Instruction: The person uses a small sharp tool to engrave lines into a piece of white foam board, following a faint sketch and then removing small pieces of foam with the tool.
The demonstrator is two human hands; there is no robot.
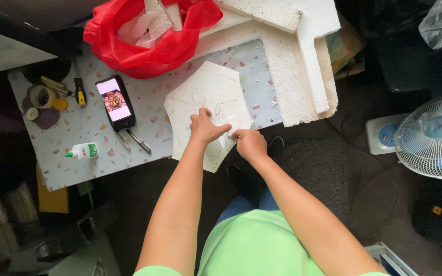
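A white, many-sided foam sheet (pixel 208 97) lies on the speckled table (pixel 78 128), its near corner hanging over the table's front edge. My left hand (pixel 205 128) rests flat on the sheet's lower part, fingers spread and pressing down. My right hand (pixel 250 143) is closed at the sheet's right edge, pinching a small white foam piece (pixel 233 118) that lies on the sheet. I cannot tell whether a tool is in that hand.
A red plastic bag (pixel 149 41) with foam scraps sits at the back. Large foam frames (pixel 303 56) lie at the right. A phone (pixel 115 102), pen (pixel 139 141), glue bottle (pixel 83 151), screwdriver (pixel 80 91) and tape roll (pixel 42 96) lie left. A fan (pixel 433 135) stands on the floor.
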